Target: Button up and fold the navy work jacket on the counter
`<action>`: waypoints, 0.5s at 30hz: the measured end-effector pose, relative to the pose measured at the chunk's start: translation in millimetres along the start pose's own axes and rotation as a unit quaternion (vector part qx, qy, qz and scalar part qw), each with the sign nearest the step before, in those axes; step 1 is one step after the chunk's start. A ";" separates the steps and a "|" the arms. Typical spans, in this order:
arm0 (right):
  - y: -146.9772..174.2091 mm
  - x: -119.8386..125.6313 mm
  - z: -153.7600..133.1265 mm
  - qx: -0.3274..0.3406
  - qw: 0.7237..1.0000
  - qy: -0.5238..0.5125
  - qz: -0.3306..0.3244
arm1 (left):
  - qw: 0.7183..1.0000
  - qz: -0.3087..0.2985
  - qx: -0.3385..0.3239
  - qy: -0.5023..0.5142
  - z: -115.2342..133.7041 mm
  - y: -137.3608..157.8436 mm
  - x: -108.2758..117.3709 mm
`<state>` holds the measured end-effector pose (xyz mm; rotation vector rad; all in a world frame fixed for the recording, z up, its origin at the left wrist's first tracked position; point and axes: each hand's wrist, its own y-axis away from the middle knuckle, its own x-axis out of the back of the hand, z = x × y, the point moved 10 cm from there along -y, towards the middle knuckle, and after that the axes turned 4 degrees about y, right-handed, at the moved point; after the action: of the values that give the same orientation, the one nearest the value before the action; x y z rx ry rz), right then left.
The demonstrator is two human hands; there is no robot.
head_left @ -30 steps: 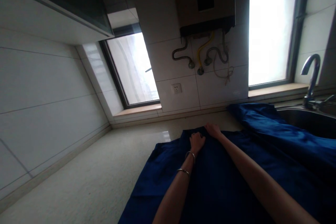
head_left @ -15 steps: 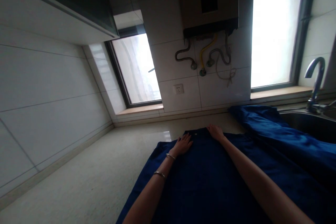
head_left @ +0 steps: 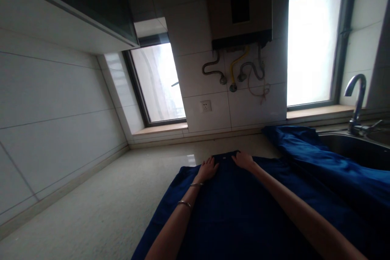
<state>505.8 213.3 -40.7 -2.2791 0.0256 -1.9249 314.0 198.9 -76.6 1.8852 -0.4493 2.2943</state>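
Observation:
A dark blue garment point(head_left: 237, 207) lies spread over the counter, a small pale tag near its far edge. My left hand point(head_left: 208, 169) rests on that edge left of the tag, fingers stretched out over the cloth. To the right of the tag, my right hand point(head_left: 243, 160) has its fingers bent over the same edge, gripping the fabric; its fingertips are partly hidden. A shinier, bunched part of blue cloth point(head_left: 297, 142) stretches to the right, up to the sink; I cannot tell whether it belongs to the same piece.
The pale counter point(head_left: 100, 203) runs along the tiled wall. At right are a sink point(head_left: 338, 140) and a curved faucet point(head_left: 358, 97). A water heater point(head_left: 239, 8) with hoses hangs above a wall socket point(head_left: 206, 106). An upper cabinet point(head_left: 76, 4) juts out at left.
My right hand has come slightly left and nearer along the garment's edge, its fingers more bent. The view has shifted a little; my left hand stays on the cloth.

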 end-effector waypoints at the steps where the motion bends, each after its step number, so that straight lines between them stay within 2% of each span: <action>1: 2.6 -10.4 0.0 -0.014 1.000 0.002 -0.007 | 1.000 -0.006 -0.001 -0.003 -0.6 -1.0 -1.9; 4: 8.5 -35.9 2.1 -0.042 0.999 -0.004 -0.028 | 1.000 -0.007 0.007 -0.004 0.8 -0.8 -1.3; 7: 12.4 -40.8 2.3 -0.038 0.998 -0.026 -0.036 | 0.997 0.069 0.016 -0.006 11.2 8.2 20.8; 9: 16.9 -29.2 3.5 -0.034 0.998 -0.045 -0.022 | 0.989 0.146 -0.001 -0.016 23.2 21.4 45.2; 11: 26.7 -10.2 6.2 -0.028 0.996 -0.084 -0.006 | 0.982 0.186 -0.021 -0.030 29.2 37.1 67.6; 13: 45.9 14.9 7.8 0.003 0.991 -0.134 0.013 | 0.982 0.186 -0.015 -0.043 17.5 53.2 88.9; 15: 79.2 44.9 9.1 0.067 0.980 -0.184 0.038 | 0.984 0.169 0.027 -0.047 -14.0 72.9 112.7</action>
<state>529.5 130.9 -8.6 -2.4616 -0.0589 -1.3976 256.4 125.1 20.6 2.0901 -0.7816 2.4463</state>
